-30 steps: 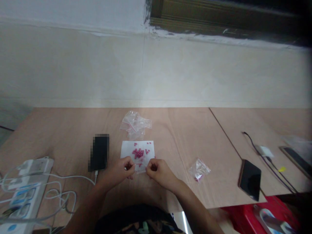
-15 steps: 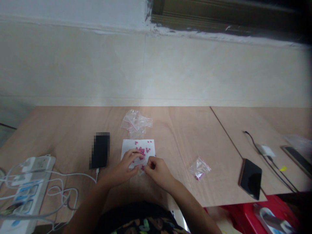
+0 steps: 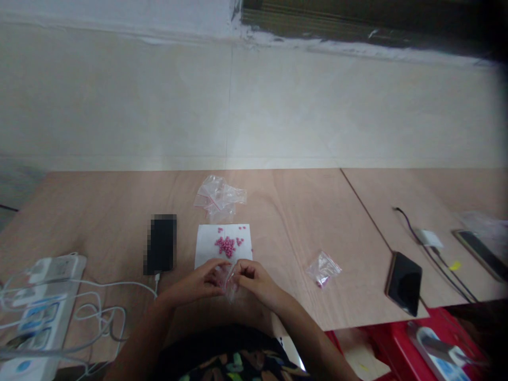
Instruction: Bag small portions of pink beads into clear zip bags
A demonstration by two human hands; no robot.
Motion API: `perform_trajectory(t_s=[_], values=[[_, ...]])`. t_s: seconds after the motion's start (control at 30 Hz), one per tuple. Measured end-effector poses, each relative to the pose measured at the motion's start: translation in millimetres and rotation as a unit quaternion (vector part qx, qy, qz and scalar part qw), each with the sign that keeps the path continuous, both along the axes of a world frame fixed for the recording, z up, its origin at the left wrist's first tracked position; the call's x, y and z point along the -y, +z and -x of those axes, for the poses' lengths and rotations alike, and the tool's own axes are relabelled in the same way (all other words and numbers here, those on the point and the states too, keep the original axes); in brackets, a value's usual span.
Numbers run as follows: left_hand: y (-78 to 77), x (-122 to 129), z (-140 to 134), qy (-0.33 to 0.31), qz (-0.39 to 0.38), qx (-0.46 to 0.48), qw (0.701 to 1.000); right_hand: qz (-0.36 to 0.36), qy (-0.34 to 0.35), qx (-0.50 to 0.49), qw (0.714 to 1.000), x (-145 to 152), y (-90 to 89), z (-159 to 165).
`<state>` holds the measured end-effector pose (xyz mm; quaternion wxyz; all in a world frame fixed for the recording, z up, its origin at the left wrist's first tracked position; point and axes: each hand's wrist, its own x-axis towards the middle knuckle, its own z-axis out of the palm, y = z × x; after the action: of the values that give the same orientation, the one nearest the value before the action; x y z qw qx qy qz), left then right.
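Observation:
A small clear plastic zip bag point(image 3: 229, 290) is between my hands at the near edge of the white paper. My left hand point(image 3: 201, 280) has thumb and fingers curled about the bag's left side. Pinched fingers of my right hand point(image 3: 257, 279) grip its right side; the fingertips partly cover the bag. Just beyond them, a heap of small pink beads point(image 3: 226, 245) lies on the sheet of white paper point(image 3: 203, 244), with a few loose beads near its far edge. Whether beads are inside the held bag is hard to make out.
Several flat clear bags point(image 3: 219, 197) lie behind the paper. To the right is a bag with some pink beads point(image 3: 324, 270), then a dark phone point(image 3: 404, 283). A black device point(image 3: 162, 244) on a white cable and a power strip point(image 3: 51, 317) with tangled cords occupy the left.
My left hand has drawn back from the bead heap toward me and now meets the bag. My right hand stays at the bag. The view has shifted slightly.

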<state>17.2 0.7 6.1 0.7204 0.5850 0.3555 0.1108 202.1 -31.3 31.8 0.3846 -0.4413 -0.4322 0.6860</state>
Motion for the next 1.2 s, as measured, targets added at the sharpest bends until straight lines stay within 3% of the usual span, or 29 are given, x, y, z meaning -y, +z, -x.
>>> perform_trajectory(t_s=[0.07,0.17,0.27,0.33,0.4,0.57,0.87,1.07,1.2], values=[[-3.7,-1,4,0.008,-0.009,-0.012,1.000,0.002,-0.011,0.014,1.000,1,-7.0,-5],[-11.7,-3,11,0.061,-0.033,-0.043,0.997,-0.017,-0.116,0.132,0.984,1,-26.1,-17],[-20.7,-5,20,0.121,-0.066,-0.086,0.987,-0.058,-0.216,0.320,0.921,-2,-50.7,-30],[-25.5,-7,25,0.137,-0.081,-0.099,0.982,-0.082,-0.219,0.397,0.887,-5,-65.2,-36],[-28.2,-8,28,0.143,-0.089,-0.102,0.980,-0.094,-0.199,0.432,0.875,-7,-75.6,-39],[-28.4,-8,30,0.143,-0.099,-0.110,0.979,-0.090,-0.180,0.451,0.869,-12,-84.5,-37],[-31.4,-7,31,0.149,-0.117,-0.118,0.975,-0.105,-0.189,0.453,0.865,-19,-78.5,-31],[-31.8,-9,28,0.142,-0.141,-0.140,0.970,-0.136,-0.165,0.426,0.879,-33,-81.5,-5],[-33.5,-11,24,0.147,-0.177,-0.170,0.958,-0.134,-0.200,0.387,0.890,-32,-72.5,2]])
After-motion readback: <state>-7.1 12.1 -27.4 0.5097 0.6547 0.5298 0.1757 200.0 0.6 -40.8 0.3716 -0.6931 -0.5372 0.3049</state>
